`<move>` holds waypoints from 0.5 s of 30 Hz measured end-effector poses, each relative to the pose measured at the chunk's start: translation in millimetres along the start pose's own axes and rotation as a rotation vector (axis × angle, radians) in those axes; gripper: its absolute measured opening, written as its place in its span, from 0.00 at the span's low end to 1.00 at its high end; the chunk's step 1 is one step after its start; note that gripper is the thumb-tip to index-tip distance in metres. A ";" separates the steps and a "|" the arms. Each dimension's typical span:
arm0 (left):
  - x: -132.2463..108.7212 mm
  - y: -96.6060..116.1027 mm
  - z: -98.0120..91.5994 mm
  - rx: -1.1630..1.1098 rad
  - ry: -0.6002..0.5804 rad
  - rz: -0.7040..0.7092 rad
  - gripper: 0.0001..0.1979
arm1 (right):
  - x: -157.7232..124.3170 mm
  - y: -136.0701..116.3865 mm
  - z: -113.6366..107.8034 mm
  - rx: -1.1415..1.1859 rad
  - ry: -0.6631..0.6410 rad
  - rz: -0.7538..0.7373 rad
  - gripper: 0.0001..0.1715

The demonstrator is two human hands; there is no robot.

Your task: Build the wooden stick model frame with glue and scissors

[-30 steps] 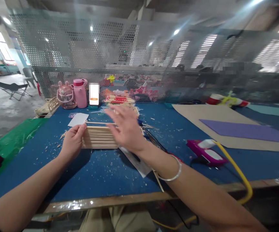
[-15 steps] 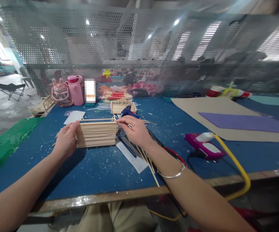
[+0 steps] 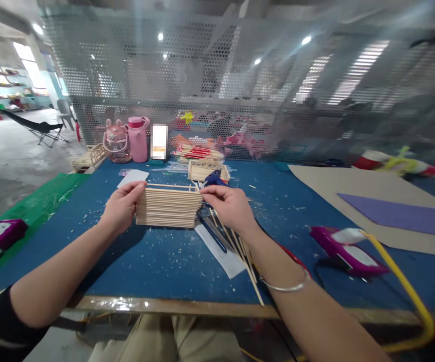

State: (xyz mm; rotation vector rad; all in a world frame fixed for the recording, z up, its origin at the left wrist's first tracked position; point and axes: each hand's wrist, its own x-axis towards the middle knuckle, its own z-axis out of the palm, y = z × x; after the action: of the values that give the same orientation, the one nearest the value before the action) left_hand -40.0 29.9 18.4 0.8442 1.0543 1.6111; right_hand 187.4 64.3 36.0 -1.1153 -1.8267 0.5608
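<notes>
Left hand (image 3: 121, 208) is gripping the panel's (image 3: 168, 208) left end just above the tabletop (image 3: 157, 264). Right hand (image 3: 230, 206) is pinching a stick (image 3: 172, 186) along its top edge. Seating it is likely calling for careful alignment.

Perf. metal screen (image 3: 240, 75) behind blue table (image 3: 145, 264); ceiling lights (image 3: 160, 36), bright windows (image 3: 29, 75) at L.

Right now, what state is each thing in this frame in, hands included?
stick panel, held upright between both hands.
left hand, grip shut on the panel's left end.
right hand, grip pinching the panel's top right corner.
loose sticks, lying on the table under the right wrist.
magenta tool, lying on the table, yellow cord attached, untouched.
pink bottle, upright, lid on.
</notes>
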 end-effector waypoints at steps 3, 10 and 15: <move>3.9 5.2 -6.0 0.008 -0.056 -0.065 0.13 | 0.7 0.5 -0.6 -0.028 0.006 0.004 0.11; 11.5 17.2 -20.3 0.010 -0.209 -0.206 0.09 | 1.3 2.5 -0.2 -0.050 0.009 -0.020 0.11; 12.3 17.9 -25.9 0.071 -0.318 -0.172 0.07 | 2.5 4.5 -1.8 -0.049 -0.006 -0.014 0.12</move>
State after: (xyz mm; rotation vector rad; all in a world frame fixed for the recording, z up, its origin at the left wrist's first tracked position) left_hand -72.8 33.4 25.6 0.9919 0.9332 1.2535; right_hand 190.6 68.6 34.6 -1.1337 -1.8610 0.5146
